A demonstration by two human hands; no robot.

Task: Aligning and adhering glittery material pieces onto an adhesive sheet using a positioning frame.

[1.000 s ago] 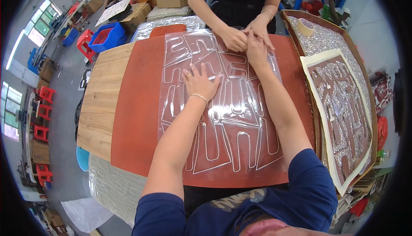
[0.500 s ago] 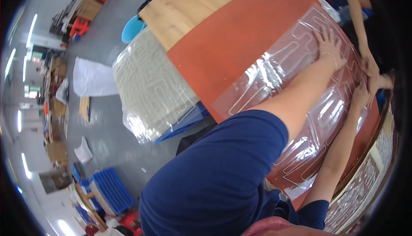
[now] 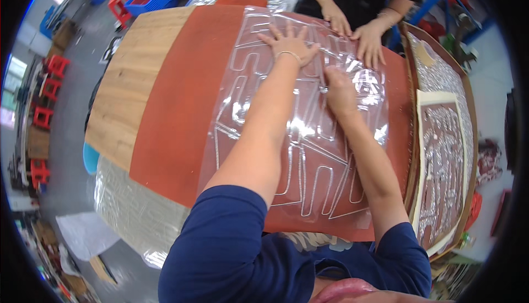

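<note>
A clear plastic sheet (image 3: 325,154) lies over a red-orange mat (image 3: 176,88), with thin whitish looped and angular strands (image 3: 302,184) showing across it. My left hand (image 3: 290,45) is spread flat on the sheet's far part, fingers apart, a thin bracelet at its wrist. Nearer and to the right, my right hand (image 3: 340,90) rests on the sheet with its fingers curled closed. What those fingers hold, if anything, is hidden. Across the table, a co-worker's two hands (image 3: 337,20) (image 3: 370,41) press on the sheet's far right part.
A wooden board (image 3: 138,49) extends left of the mat. Below it stands a plastic-wrapped stack (image 3: 132,204). On the right is a brown-edged tray (image 3: 412,137) with a pale-framed panel (image 3: 441,165). Blue bins (image 3: 151,0) and red stools (image 3: 43,116) stand farther left.
The view has swung toward the table's right side. My right hand now sits apart from the co-worker's hands, which it nearly met before. My left hand remains spread on the sheet.
</note>
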